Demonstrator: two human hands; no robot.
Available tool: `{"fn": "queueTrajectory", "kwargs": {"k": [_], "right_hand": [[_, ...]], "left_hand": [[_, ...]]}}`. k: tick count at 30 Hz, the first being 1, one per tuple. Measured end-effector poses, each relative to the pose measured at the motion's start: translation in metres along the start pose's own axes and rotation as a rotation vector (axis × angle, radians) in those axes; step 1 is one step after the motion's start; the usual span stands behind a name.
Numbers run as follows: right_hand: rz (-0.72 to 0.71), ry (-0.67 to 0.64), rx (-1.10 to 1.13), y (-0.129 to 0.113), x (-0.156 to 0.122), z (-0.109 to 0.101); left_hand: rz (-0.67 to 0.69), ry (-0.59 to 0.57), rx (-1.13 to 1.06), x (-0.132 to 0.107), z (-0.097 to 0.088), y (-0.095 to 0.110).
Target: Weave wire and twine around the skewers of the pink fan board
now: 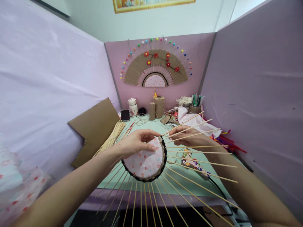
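Observation:
A half-round piece covered in pink flowered cloth, with a black braided edge, is held up over the table's front. Thin bamboo sticks fan out from its curved rim, downward and to the right. My left hand grips the piece at its upper left, thumb lying on the cloth and fingers behind. Behind the upper sticks, my right hand has its fingers pinched together close to the rim's top right end. What those fingertips hold is too small to make out.
A patterned glue gun with a black cord lies on the green tabletop. Left are a cardboard sheet and a bundle of sticks. Twine spools and a white bottle stand behind. A finished fan hangs on the back panel.

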State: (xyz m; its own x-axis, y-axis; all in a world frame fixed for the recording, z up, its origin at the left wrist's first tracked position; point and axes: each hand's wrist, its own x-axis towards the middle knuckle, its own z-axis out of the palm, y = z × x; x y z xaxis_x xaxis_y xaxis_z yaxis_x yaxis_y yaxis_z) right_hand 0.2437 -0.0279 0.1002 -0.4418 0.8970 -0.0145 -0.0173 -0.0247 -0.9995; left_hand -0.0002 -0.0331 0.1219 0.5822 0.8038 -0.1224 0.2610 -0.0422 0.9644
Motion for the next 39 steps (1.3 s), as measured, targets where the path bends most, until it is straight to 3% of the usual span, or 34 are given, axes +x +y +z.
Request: {"fn": "queueTrajectory", "kwargs": {"k": [5,11,17,27,32,39], "right_hand": [[0.068,-0.029,0.029,-0.009,-0.001,-0.037],[-0.016,0.184,-0.094,-0.030,-0.021,-0.065],[-0.235,0.413,-0.198,-0.032,-0.031,-0.076],[-0.526,0.550,-0.382,-0.033,-0.034,-0.073],[-0.518,0.546,-0.347,-0.029,-0.035,-0.073],[-0.426,0.539,-0.176,-0.007,-0.029,-0.078]], "left_hand": [[-0.008,0.013,0.005,-0.001,-0.001,0.000],[-0.014,0.025,0.008,-0.001,-0.001,-0.002],[-0.029,0.036,0.020,-0.002,-0.003,-0.004],[-0.057,0.055,0.009,-0.003,-0.006,-0.009],[-0.043,0.055,-0.049,-0.003,-0.008,-0.014],[-0.028,0.102,-0.102,-0.008,-0.011,-0.017]]}}
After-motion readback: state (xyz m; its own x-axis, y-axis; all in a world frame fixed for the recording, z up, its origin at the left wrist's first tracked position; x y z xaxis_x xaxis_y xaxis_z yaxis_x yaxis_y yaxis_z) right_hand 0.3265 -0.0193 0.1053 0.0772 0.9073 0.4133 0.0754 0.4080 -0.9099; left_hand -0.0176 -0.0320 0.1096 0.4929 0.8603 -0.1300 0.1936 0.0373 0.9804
